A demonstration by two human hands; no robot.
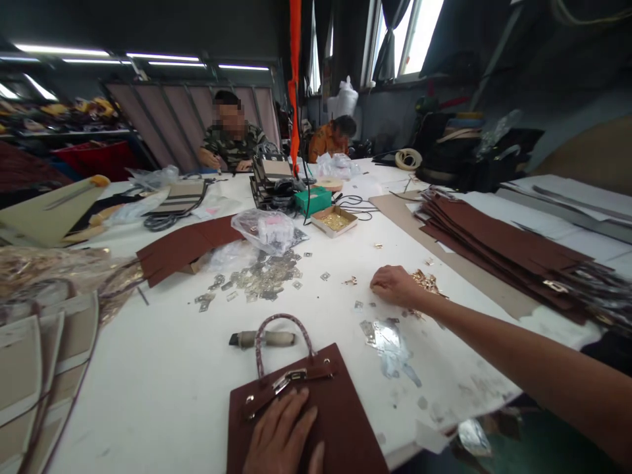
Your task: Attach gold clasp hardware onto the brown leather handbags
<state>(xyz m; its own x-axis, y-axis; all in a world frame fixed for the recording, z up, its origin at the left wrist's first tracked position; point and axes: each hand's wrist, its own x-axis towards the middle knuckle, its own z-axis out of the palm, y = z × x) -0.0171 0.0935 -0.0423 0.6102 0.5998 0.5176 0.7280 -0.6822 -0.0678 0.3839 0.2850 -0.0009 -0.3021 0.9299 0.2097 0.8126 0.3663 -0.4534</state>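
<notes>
A brown handbag panel (345, 415) with a curved handle and a metal clasp (291, 378) lies at the table's near edge. My left hand (284, 428) rests flat on it, fingers stretched just below the clasp. Farther right, my right hand (395, 286) is down at the tabletop beside a small heap of gold metal fittings (428, 282). Its fingers are curled together at the tips; whatever is between them is hidden. A few loose gold fittings (350, 281) lie just left of that hand. Beyond the handle lies a tool with a wrapped grip (266, 338).
Many flat metal plates (266, 273) are scattered mid-table near a plastic bag (269, 232). A small box of gold pieces (334, 220) stands behind. Brown panels (503, 243) are stacked at right, beige panels (64, 355) at left. Two people (232, 135) sit across the table.
</notes>
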